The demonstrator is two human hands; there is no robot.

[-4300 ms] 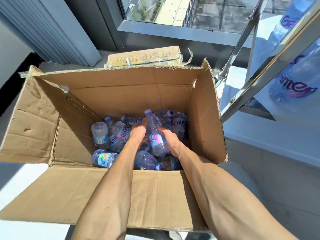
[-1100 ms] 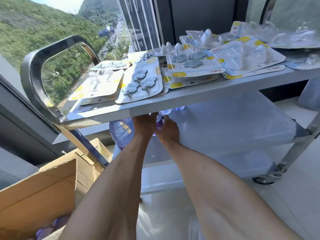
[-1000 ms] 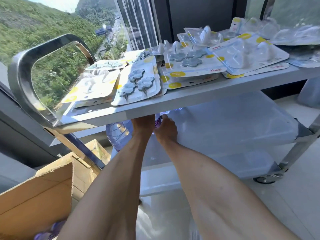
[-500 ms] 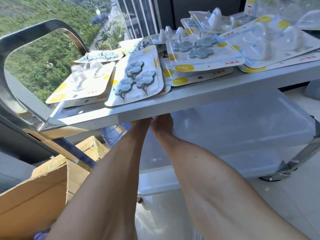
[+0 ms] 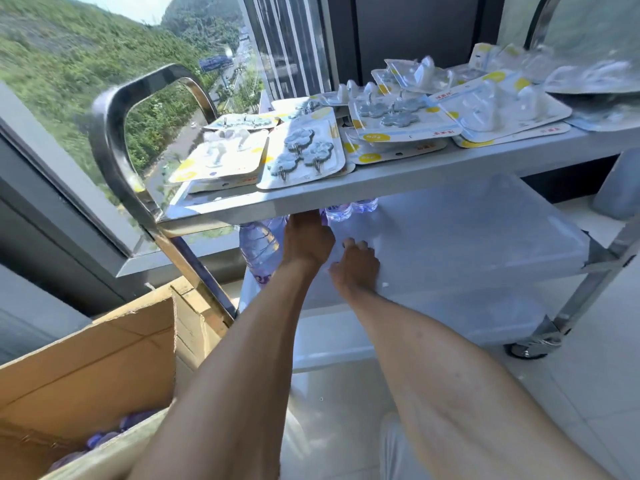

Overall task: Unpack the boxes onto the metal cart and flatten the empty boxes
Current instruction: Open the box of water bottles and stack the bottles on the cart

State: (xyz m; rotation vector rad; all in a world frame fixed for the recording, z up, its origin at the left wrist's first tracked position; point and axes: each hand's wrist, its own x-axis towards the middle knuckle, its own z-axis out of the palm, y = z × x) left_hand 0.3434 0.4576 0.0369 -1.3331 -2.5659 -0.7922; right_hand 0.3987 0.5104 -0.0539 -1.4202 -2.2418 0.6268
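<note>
A tall glass window (image 5: 114, 64) filled the left side, framed by a dark grey metal sill (image 5: 62, 216). Through it showed a green wooded hillside (image 5: 69, 53), a grey road (image 5: 180, 147) running along its foot, and a blue roadside sign board (image 5: 215, 62), blurred. A dark panelled wall (image 5: 415, 26) stood behind. The floor was pale glossy tile (image 5: 588, 393). A pale blue rounded container (image 5: 618, 188) sat at the right edge, partly cut off.
</note>
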